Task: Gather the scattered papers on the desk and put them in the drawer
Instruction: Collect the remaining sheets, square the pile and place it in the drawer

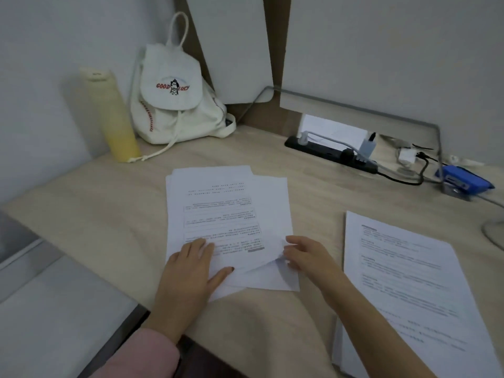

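Observation:
A loose stack of white printed papers (226, 214) lies in the middle of the light wooden desk (109, 214), its sheets slightly fanned. My left hand (191, 271) rests flat on the stack's near left corner, fingers spread. My right hand (305, 255) touches the stack's right edge, where the top sheet's corner is lifted and curled against my fingertips. More printed papers (403, 282) lie apart on the right, reaching the desk's front edge. No drawer shows in the head view.
At the back left stand a yellow bottle (114, 118) and a white drawstring backpack (174, 96). A black power strip (332, 154) with plugs and cables lies at the back right, next to a blue object (463, 181). A grey surface (54, 309) sits left of the desk.

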Demonstrator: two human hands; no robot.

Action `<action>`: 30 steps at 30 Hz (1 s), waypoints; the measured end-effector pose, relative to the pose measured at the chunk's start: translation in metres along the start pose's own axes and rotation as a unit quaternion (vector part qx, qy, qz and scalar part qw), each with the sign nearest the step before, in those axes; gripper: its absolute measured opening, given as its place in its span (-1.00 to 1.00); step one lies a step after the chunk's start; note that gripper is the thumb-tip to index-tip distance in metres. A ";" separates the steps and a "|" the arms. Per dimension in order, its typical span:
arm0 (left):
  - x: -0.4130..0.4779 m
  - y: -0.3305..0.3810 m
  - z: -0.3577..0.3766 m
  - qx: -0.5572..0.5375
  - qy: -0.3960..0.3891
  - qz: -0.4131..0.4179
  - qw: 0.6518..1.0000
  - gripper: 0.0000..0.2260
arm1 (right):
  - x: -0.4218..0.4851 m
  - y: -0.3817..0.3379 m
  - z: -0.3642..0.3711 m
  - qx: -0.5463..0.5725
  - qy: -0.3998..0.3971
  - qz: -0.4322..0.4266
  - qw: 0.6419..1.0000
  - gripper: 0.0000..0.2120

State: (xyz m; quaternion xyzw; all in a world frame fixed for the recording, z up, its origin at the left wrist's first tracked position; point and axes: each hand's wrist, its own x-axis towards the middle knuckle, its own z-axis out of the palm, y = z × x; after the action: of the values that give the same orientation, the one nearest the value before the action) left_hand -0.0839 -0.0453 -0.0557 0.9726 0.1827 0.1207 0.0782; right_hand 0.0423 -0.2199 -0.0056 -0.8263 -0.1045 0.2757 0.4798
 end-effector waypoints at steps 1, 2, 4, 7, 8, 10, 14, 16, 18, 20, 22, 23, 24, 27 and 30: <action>-0.003 -0.001 0.001 0.003 0.025 0.017 1.000 -0.34 | 0.002 0.000 0.005 0.014 -0.008 0.006 1.000 -0.63; -0.005 -0.002 0.003 0.002 0.047 0.029 0.998 -0.37 | 0.003 -0.002 0.009 0.023 -0.015 0.006 1.000 -0.67; -0.011 -0.004 0.007 -0.012 0.075 0.033 0.997 -0.46 | 0.003 -0.004 0.018 0.039 -0.015 0.000 0.999 -0.75; -0.020 -0.006 0.010 -0.054 0.086 0.015 0.995 -0.54 | 0.001 -0.008 0.029 0.064 -0.009 -0.021 0.998 -0.76; -0.023 -0.007 0.009 -0.068 0.077 0.008 0.995 -0.53 | 0.000 -0.010 0.032 0.068 -0.001 -0.039 0.997 -0.77; -0.026 -0.008 0.005 -0.107 0.047 0.006 0.993 -0.48 | -0.001 -0.012 0.035 0.071 0.024 -0.092 0.993 -0.79; -0.013 -0.012 -0.017 -0.172 0.095 -0.005 0.981 -0.48 | -0.006 -0.028 0.017 0.057 0.056 -0.186 0.979 -0.79; 0.005 -0.012 -0.041 -0.148 0.152 0.015 0.977 -0.41 | -0.009 -0.040 0.000 0.062 0.069 -0.216 0.972 -0.79; 0.027 -0.008 -0.070 -0.110 0.191 0.038 0.975 -0.36 | -0.011 -0.051 -0.015 0.080 0.063 -0.230 0.968 -0.79; 0.046 -0.002 -0.094 -0.080 0.192 0.056 0.976 -0.31 | -0.013 -0.060 -0.026 0.071 0.045 -0.247 0.966 -0.78; 0.060 0.007 -0.112 -0.060 0.155 0.076 0.983 -0.30 | -0.016 -0.069 -0.033 0.045 0.031 -0.269 0.962 -0.77; 0.065 0.011 -0.118 -0.079 0.111 0.078 0.988 -0.35 | -0.018 -0.073 -0.035 0.026 0.032 -0.276 0.960 -0.78; 0.068 0.015 -0.122 -0.120 0.057 0.067 0.989 -0.45 | -0.019 -0.077 -0.036 0.009 0.038 -0.280 0.959 -0.81; 0.069 0.019 -0.123 -0.241 -0.034 0.026 0.970 -0.88 | -0.018 -0.086 -0.039 -0.015 0.067 -0.280 0.958 -0.88; 0.064 0.008 -0.119 -0.321 0.016 -0.013 0.947 -0.91 | -0.013 -0.084 -0.044 -0.004 0.095 -0.257 0.962 -0.90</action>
State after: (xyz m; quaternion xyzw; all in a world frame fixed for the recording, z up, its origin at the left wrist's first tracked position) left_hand -0.0551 -0.0164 0.0735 0.8915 0.1482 0.1876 0.3849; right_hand 0.0642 -0.2142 0.0879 -0.7958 -0.2688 0.0629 0.5390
